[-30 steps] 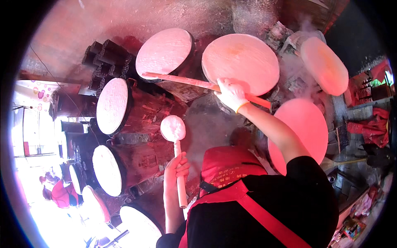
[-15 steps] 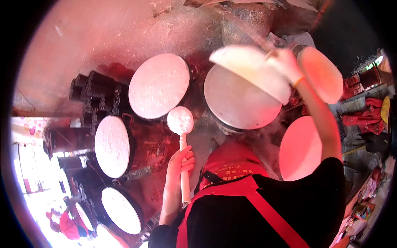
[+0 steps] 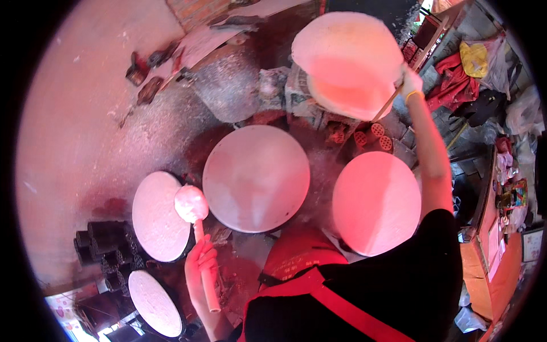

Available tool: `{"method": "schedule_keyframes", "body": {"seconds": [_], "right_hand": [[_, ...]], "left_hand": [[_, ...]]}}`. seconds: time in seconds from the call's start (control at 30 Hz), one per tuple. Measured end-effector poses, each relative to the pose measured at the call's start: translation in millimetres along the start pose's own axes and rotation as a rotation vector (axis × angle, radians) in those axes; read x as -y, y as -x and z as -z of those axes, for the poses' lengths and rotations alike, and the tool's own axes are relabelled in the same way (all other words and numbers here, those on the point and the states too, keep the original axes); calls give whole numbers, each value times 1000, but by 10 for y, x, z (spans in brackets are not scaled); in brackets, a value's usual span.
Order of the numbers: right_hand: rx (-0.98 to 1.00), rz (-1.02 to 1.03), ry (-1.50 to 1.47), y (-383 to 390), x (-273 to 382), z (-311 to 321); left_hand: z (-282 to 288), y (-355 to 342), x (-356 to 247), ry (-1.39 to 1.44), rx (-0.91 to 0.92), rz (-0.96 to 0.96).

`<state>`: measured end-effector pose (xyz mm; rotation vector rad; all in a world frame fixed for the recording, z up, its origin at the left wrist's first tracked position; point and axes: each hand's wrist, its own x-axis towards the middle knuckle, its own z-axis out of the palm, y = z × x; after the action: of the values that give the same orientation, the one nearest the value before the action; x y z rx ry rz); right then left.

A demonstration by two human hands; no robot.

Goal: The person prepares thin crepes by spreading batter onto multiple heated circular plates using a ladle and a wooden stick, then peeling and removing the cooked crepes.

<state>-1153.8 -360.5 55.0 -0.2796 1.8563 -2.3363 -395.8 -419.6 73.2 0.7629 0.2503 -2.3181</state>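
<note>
My left hand (image 3: pixel 201 257) is closed round the handle of a ladle (image 3: pixel 191 204). Its whitish, batter-coated bowl overlaps the edge of a batter-covered round griddle (image 3: pixel 158 228) at the left. At the far right, my right hand (image 3: pixel 410 81) grips the rim of a large, thin, round pancake (image 3: pixel 347 48), its fingers partly hidden. A narrow brown strip (image 3: pixel 387 105), perhaps a stick, runs down from that hand. Under the pancake is a redder round surface, partly hidden. In the middle stands a bare grey griddle (image 3: pixel 256 178); a pale-coated griddle (image 3: pixel 376 203) stands below my right arm.
Another coated griddle (image 3: pixel 154 303) stands at the lower left beside stacked dark honeycomb briquettes (image 3: pixel 108 248). Reddish briquettes (image 3: pixel 373 135) lie beyond the right griddle. Far right are red cloth (image 3: pixel 456 85), plastic bags and an orange cabinet (image 3: pixel 477 279).
My right hand has carried the pancake off the middle griddle to the far right, where it now spreads out flatter. The view has turned rightward; my left hand still holds the ladle.
</note>
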Motion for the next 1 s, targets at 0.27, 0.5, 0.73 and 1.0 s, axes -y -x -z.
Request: {"method": "schedule_keyframes", "body": {"seconds": [0.27,0.5,0.73,1.0], "right_hand": [[-435,-229,217,122,-1955,455],[-532,-119,256,85,-2245,740],[344,-575,-52,2138,-875,449],[676,-516,200,3978,-1079,500]], "left_hand": [[-566,28,653,-6,-69,-94],[-802,-39,998,-297,-72,-106],[-864,-571,1197,-1024,-236,-12],[-197,-2370,853,-2138,-150,-643]]}}
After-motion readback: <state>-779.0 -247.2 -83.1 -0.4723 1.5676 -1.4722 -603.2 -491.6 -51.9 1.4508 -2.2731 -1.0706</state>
